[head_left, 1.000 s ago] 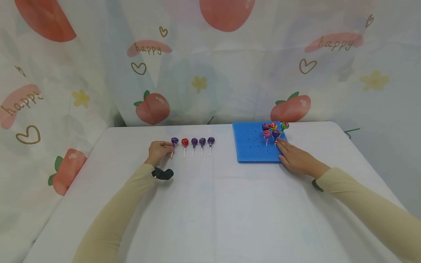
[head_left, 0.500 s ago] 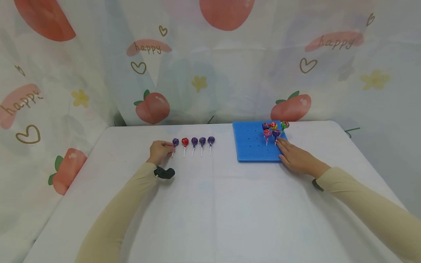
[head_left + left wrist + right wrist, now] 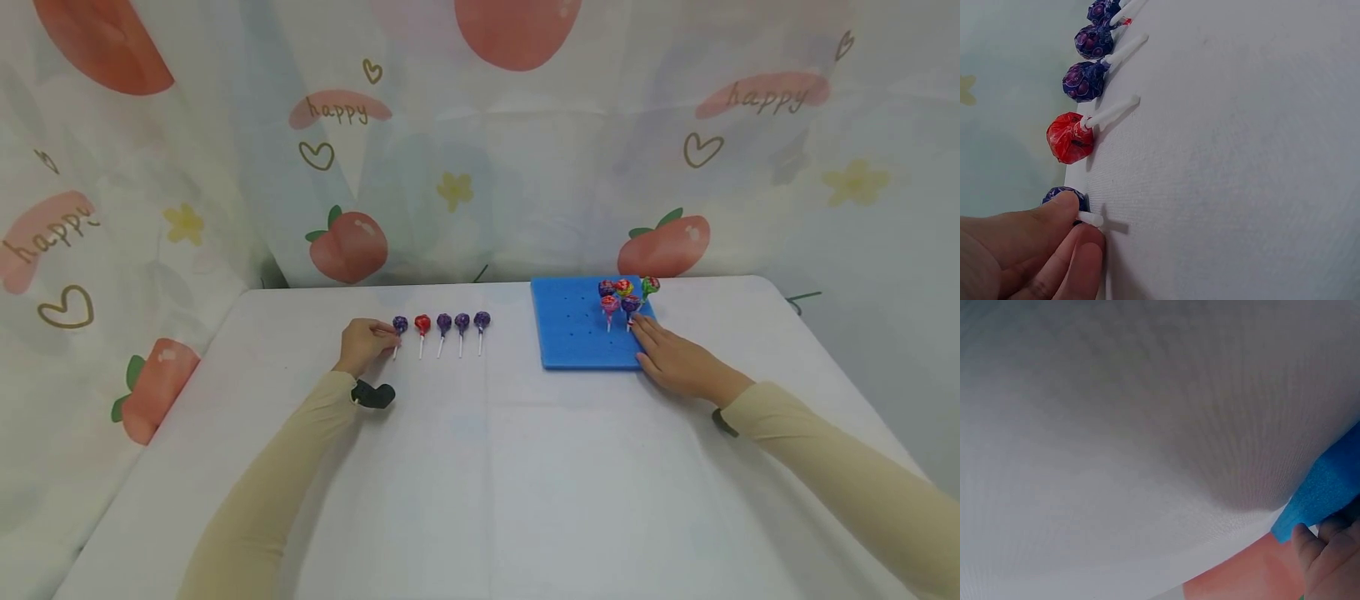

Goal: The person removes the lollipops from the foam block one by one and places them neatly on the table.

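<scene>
L hand [image 3: 365, 344] at the left end of the lollipop row, fingers curled, thumb + forefinger pinching the white stick of the purple lollipop [image 3: 401, 324]. Wrist view confirms: stick end pokes out between thumb and fingertip [image 3: 1079, 250], candy head just beyond the thumb, partly hidden by it. Can't tell if the head is lifted or resting on the white tablecloth [image 3: 480, 467]

Black wrist cam [image 3: 373, 394] sits on the cloth just behind that hand

Going right from L hand: red lollipop [image 3: 422, 324] is next in row, close beside the held one, not touching. Then 3 more purple lollipops [image 3: 462, 322], all lying flat, sticks pointing toward the person, evenly spaced, well apart from the foam

Blue foam board [image 3: 573, 333] further right, between the two hands but much nearer R hand; flat on the cloth, grid of small holes on top. Cluster of 5 lollipops [image 3: 624, 296] stands upright in its far right corner, just ahead of R fingertips; mixed colours (purple, pink, green, multicolour). Can't tell if fingertips touch the nearest stick

R hand [image 3: 675, 358] lies flat, palm down, fingers straight and together, resting on the right edge of the foam, holding nothing. R wrist view shows a fingertip [image 3: 1310, 550] against the blue foam corner, rest of frame is cloth, blurred

Both sleeves beige. Backdrop behind the table: strawberry / "happy" print curtain [image 3: 480, 142]
</scene>
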### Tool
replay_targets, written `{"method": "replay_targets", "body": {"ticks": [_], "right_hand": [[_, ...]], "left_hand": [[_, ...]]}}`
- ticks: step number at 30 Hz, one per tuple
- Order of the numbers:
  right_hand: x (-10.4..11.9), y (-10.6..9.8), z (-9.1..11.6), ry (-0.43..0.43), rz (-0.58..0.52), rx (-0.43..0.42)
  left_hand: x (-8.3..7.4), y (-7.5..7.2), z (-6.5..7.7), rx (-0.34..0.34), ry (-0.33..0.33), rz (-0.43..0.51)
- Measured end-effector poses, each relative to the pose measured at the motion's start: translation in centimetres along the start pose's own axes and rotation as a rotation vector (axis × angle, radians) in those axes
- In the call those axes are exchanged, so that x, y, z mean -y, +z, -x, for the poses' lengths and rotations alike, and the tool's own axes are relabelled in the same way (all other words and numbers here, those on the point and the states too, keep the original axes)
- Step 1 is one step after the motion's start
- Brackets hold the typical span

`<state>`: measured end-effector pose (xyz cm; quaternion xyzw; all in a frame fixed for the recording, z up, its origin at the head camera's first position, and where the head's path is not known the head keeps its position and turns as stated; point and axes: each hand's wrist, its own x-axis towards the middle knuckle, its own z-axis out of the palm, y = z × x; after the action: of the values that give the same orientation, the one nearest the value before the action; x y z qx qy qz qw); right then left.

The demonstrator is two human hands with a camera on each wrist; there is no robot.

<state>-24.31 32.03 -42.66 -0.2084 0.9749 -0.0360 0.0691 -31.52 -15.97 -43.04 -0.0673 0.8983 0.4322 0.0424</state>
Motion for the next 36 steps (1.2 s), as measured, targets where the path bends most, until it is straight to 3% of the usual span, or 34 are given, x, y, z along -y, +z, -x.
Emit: {"method": "replay_targets", "body": {"ticks": [5, 13, 28, 32, 36], "right_hand": [[-0.07, 0.13, 0.0, 0.007, -0.009, 0.008], [-0.01, 0.15, 0.11, 0.005, -0.004, 0.002], [-0.02, 0.21, 0.01, 0.004, -0.009, -0.003], [-0.09, 0.23, -0.01, 0.004, -0.009, -0.002], [-0.17, 0.16, -0.13, 0.0, 0.0, 0.001]], "left_hand": [[-0.23, 0.02, 0.11, -0.014, 0.034, -0.084], [-0.17, 0.22, 0.12, -0.012, -0.011, -0.054], [-0.4, -0.63, -0.32, 0.042, -0.031, -0.033], [-0.41, -0.73, -0.48, 0.015, -0.006, -0.06], [-0.42, -0.75, -0.42, -0.054, 0.056, -0.075]]}}
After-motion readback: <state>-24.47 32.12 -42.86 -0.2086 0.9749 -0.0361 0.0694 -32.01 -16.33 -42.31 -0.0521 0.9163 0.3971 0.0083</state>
